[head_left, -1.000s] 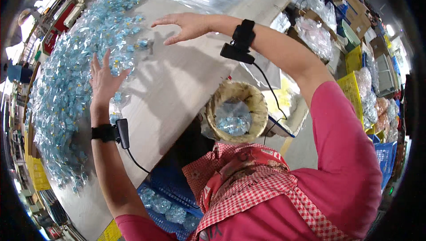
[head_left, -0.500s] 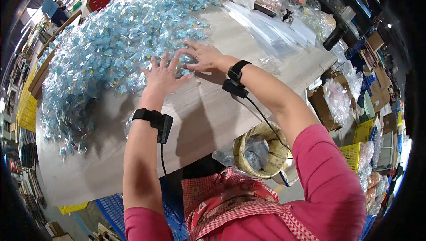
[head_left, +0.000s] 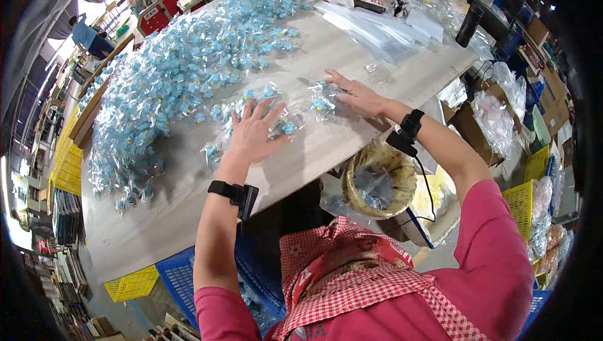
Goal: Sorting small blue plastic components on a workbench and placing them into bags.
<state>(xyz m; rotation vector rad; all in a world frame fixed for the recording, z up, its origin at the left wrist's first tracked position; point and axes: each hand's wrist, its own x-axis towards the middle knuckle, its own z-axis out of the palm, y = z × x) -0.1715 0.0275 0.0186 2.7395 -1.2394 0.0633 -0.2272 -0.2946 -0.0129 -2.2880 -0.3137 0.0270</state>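
A big heap of small light-blue pieces in clear plastic wrappers (head_left: 163, 71) covers the left and far part of the table (head_left: 157, 228). Fingers spread, my left hand (head_left: 252, 133) lies flat over a smaller patch of these wrapped pieces (head_left: 248, 94) at the heap's near edge. My right hand (head_left: 359, 97) rests to the right of it, fingers apart, beside a little cluster of the wrapped pieces (head_left: 323, 103). Neither hand grips anything that I can see. Some pieces are hidden under my left palm.
Flat clear plastic bags (head_left: 370, 30) lie at the far right of the table. Below the near edge stands a round bin (head_left: 402, 193) with plastic inside. A blue crate (head_left: 179, 284) sits under the table, and a person (head_left: 88, 36) is far off at left.
My right hand has moved right, and a small cluster of wrapped pieces now lies apart from the heap. My left hand now covers pieces drawn nearer. The whole view has shifted slightly.
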